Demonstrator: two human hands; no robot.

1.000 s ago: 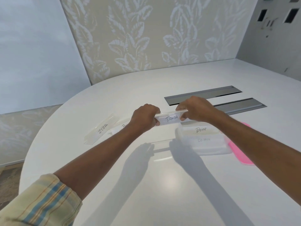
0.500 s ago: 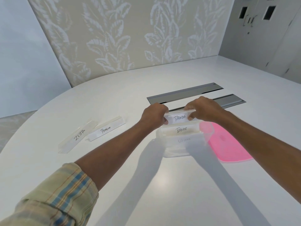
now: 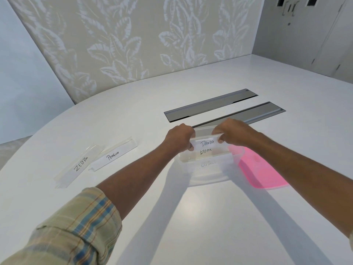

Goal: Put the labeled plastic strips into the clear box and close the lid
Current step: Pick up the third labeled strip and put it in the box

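Centre frame: left hand (image 3: 179,137) and right hand (image 3: 234,133) pinch PANDA strip (image 3: 206,144) ends over clear box (image 3: 208,169). Pink lid (image 3: 261,169) touching right; ZEBRA strip (image 3: 76,167), PENGUIN strip (image 3: 114,154) lie left. Lower table (image 3: 191,217) open.

A glossy white table (image 3: 191,217) carries clear strips with white labels lettered in black (image 3: 207,143), a clear box (image 3: 206,169), a translucent pink lid (image 3: 261,169) and two grey panels (image 3: 210,105), a yellow-and-blue plaid sleeve (image 3: 76,230) before beige leaf-patterned wall (image 3: 133,41).
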